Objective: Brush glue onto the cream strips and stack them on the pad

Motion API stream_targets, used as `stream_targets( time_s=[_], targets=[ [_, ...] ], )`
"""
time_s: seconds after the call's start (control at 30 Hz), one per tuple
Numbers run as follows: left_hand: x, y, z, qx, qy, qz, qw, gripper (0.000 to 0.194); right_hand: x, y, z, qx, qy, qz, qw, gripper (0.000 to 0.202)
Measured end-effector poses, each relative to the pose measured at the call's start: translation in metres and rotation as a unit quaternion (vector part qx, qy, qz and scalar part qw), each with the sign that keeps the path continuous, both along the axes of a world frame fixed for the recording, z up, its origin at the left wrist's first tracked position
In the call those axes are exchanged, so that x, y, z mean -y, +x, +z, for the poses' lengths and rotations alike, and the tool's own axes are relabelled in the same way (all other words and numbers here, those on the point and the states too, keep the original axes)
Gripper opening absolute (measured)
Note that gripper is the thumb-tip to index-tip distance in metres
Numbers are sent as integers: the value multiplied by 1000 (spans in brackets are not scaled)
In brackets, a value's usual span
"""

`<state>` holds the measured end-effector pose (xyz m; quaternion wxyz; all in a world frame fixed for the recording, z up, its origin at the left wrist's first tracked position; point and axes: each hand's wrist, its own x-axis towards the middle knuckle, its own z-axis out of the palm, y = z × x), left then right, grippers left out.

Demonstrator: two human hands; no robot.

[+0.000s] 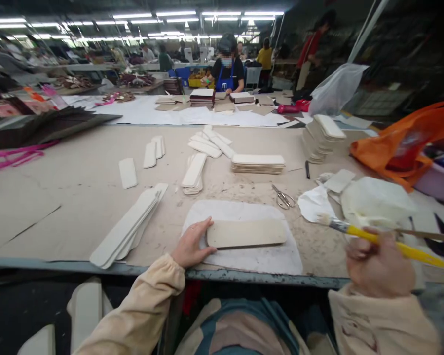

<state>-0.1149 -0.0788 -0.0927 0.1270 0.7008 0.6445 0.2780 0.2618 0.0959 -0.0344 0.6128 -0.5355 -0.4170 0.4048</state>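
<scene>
A pale rounded board strip (246, 233) lies flat on a white cloth pad (244, 256) at the near edge of the table. My left hand (191, 245) rests on the pad with its fingers against the strip's left end. My right hand (378, 267) is off to the right, gripping a yellow-handled brush (383, 241) whose bristles point left toward a white paper (315, 203).
Long strips (128, 229) fan out at left; short strip stacks (258, 163), (321, 136) sit further back. Scissors (283, 198) lie beyond the pad. An orange bag (399, 143) and a purple tub (438, 180) are at right. A person in a blue apron (227, 69) works at the far end.
</scene>
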Motion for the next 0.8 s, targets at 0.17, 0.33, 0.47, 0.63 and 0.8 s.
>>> stream_targets(
  time_s=[0.17, 0.33, 0.47, 0.63, 0.8],
  targets=[
    [1, -2, -4, 18, 5, -1, 1000, 90, 57, -117, -17, -69, -66, 230, 969, 37],
    [0, -2, -6, 43, 6, 6, 999, 96, 78, -171, -26, 10, -73, 353, 933, 41],
    [0, -1, -4, 55, 4, 9, 998, 98, 80, -187, -29, 52, -66, 370, 925, 43],
    [0, 0, -3, 50, 1, 14, 999, 101, 79, -191, -37, 101, -60, 361, 925, 44],
    [0, -1, -4, 34, -4, 13, 999, 99, 72, -175, -38, 154, -46, 335, 928, 40]
  ],
)
